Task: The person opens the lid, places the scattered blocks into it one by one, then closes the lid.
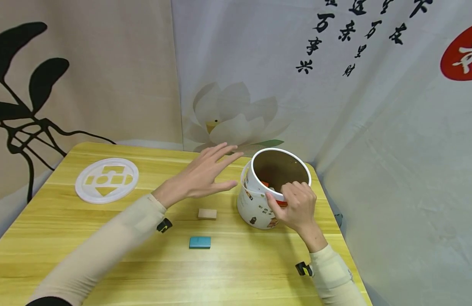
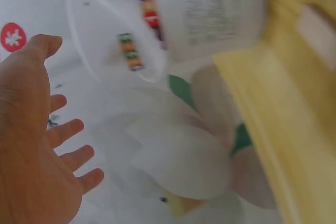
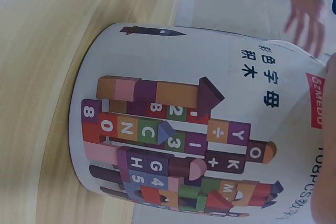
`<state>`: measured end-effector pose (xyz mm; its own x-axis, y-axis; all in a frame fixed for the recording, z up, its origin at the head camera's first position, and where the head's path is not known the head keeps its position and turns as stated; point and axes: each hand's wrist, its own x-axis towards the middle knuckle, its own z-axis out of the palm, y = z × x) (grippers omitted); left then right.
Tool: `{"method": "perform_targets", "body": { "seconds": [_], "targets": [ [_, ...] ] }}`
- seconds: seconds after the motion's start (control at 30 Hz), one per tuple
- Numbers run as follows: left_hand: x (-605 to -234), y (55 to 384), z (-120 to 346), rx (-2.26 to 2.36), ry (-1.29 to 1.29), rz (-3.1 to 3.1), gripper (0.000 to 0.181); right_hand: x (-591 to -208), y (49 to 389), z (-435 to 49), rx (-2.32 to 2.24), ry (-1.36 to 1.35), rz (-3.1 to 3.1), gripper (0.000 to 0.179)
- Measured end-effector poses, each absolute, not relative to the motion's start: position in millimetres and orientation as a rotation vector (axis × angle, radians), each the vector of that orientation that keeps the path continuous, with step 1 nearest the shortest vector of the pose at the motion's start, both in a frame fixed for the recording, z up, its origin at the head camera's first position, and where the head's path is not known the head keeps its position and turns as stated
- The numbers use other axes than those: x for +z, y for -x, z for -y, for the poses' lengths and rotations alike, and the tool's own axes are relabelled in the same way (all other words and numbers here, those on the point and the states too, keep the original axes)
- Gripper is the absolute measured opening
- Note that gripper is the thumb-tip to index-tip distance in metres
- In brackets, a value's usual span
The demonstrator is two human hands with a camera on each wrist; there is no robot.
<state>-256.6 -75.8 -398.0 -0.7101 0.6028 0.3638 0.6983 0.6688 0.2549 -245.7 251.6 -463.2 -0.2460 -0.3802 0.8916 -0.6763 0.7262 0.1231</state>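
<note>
A white bucket [image 1: 255, 208] printed with pictures of toy blocks stands at the right side of the table. My right hand [image 1: 297, 204] grips its near rim, thumb outside on the left and fingers curled over the edge. Inside, a bit of red block [image 1: 265, 184] shows; the rest of the contents is mostly hidden. My left hand [image 1: 199, 174] hovers left of the bucket with fingers spread and holds nothing. Below it on the table lie a pale wooden block [image 1: 207, 214] and a blue block [image 1: 200, 242]. The printed block tower [image 3: 168, 140] fills the right wrist view.
A white round plate with cut-out shapes [image 1: 106, 198] lies at the table's far left. Behind the wooden table [image 1: 152, 272] hangs a curtain [image 1: 228, 51] with a printed flower and dark lettering. The table's right edge runs close beside the bucket.
</note>
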Motion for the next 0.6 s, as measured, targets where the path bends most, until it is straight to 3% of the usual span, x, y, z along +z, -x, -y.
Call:
{"method": "perform_targets", "body": {
  "seconds": [0.6],
  "targets": [
    [-503, 220, 116, -0.610, 0.978, 2.844, 0.087, -464, 245, -249, 0.355, -0.817, 1.852, 0.061]
  ]
}}
